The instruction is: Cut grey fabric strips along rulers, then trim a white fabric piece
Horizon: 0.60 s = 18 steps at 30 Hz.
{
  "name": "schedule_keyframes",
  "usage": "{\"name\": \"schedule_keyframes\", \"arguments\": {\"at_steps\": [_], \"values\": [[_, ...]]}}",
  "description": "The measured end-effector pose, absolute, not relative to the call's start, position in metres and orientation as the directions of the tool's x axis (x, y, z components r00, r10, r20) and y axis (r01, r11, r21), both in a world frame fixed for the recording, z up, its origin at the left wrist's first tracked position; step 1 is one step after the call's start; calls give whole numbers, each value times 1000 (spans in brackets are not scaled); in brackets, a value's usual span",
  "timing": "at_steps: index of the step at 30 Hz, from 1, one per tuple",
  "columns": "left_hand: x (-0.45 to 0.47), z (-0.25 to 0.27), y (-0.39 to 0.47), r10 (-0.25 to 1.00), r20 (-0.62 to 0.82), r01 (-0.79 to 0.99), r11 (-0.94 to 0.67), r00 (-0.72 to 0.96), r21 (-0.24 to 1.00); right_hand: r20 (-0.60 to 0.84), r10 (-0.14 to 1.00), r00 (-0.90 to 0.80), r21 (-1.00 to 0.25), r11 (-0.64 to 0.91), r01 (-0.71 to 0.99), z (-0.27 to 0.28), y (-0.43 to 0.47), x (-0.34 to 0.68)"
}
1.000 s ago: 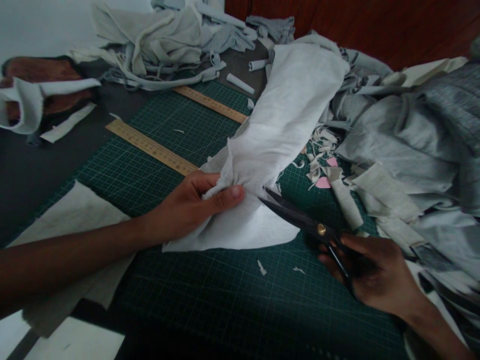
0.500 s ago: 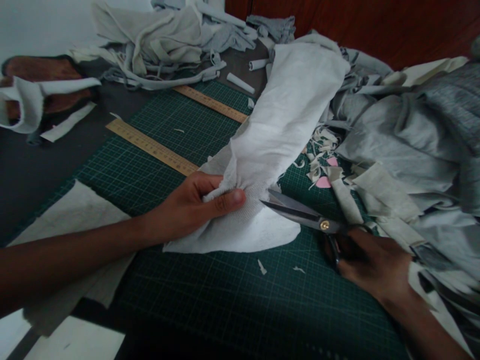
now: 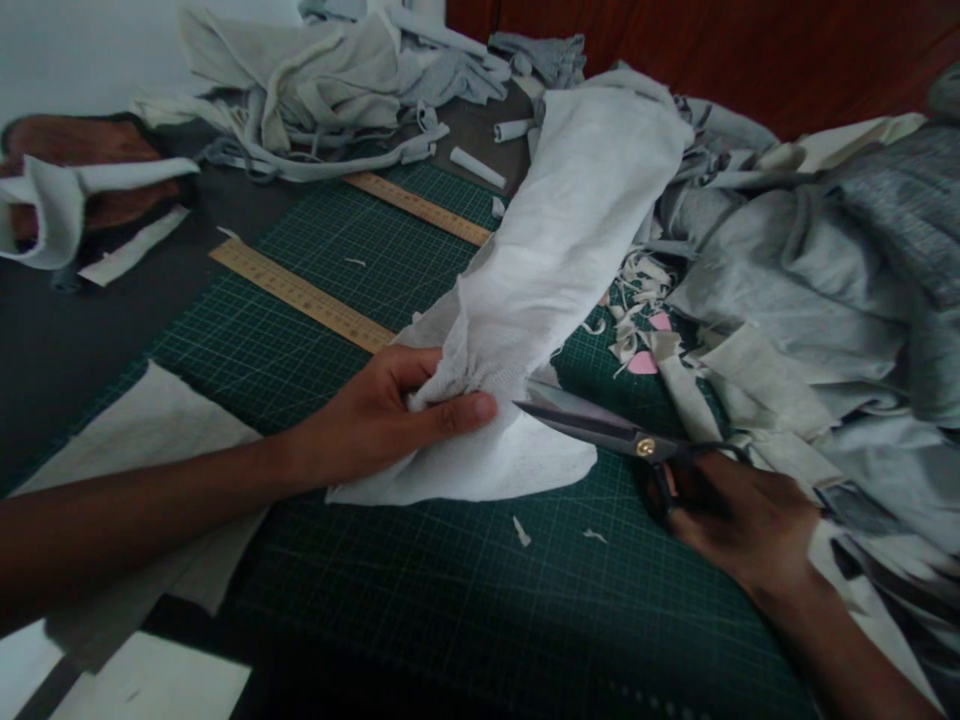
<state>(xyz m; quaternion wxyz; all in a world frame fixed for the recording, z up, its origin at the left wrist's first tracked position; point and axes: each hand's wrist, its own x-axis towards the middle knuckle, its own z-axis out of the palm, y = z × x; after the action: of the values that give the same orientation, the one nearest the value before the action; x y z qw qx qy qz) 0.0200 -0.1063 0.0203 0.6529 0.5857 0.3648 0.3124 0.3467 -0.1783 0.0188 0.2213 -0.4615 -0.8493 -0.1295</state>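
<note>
A long piece of white fabric (image 3: 577, 220) stretches from the far pile down toward me over the green cutting mat (image 3: 420, 590). My left hand (image 3: 405, 405) is closed on its near end, thumb on top, with the cloth bunched and gathered beside the fingers. From the right, my right hand (image 3: 739, 515) grips the handles of dark-bladed scissors (image 3: 592, 420). The blades are slightly parted, their tips at the gathered cloth just right of my left thumb. Whether cloth lies between the blades is hard to make out. A loose flap of the fabric spreads beneath, on the mat.
Two wooden rulers (image 3: 300, 295) lie across the mat. Small scraps and pink pieces (image 3: 643, 362) are right of the fabric. Grey cloth (image 3: 795, 270) is heaped at right, more cloth (image 3: 322, 70) at the back. A pale fabric piece (image 3: 161, 420) lies under my left forearm.
My left thumb has shifted slightly right and down over the gathered cloth. The scissors have moved a little left with the view, their tips still at the fabric.
</note>
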Motion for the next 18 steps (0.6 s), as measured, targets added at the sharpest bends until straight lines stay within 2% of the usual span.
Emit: {"name": "schedule_keyframes", "arguments": {"at_steps": [5,10,13,18], "values": [[19,22,-107,813,-158,0,191,561,982,492,719,-492,37,547,836,17,-181,350],[18,23,-108,806,-195,8,230,559,973,485,688,-540,151,542,827,16,-184,359],[19,22,-109,820,-197,64,193,537,979,468,681,-563,195,542,817,15,-186,368],[22,21,-107,887,-119,148,58,446,987,460,681,-570,206,542,814,13,-186,371]]}}
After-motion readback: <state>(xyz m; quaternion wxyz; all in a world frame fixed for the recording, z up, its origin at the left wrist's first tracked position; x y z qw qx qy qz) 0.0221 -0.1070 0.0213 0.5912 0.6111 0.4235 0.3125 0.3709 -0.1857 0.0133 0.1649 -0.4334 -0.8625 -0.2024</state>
